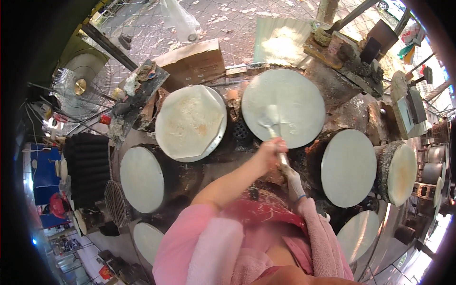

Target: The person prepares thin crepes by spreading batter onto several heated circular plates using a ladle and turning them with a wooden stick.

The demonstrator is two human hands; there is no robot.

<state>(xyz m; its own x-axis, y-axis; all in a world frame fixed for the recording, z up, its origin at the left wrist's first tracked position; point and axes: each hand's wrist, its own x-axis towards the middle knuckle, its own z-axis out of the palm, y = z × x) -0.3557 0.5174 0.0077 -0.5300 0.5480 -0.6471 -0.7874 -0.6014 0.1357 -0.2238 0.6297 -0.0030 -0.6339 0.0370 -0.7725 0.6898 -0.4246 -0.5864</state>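
My bare left hand (273, 149) is closed around the handle of a long tool, perhaps a scraper or spatula (273, 121). Its pale head is motion-blurred over the near half of a round griddle (285, 89) coated with a thin white layer. Just below the left hand, my right hand (291, 178) wears a soiled white glove, close to the handle's lower end. Whether its fingers grip the handle cannot be made out. On the griddle to the left, a thin dough sheet (192, 121) with browned patches has its edges partly lifted off the plate.
More round griddles stand around me: one at left (141, 180), one at right (348, 167) and several others. Dark cylindrical briquettes (87, 167) are stacked at left beside a wire rack (117, 203). Beyond are a fan (81, 86), a cardboard box (192, 64) and a cluttered ledge (342, 57).
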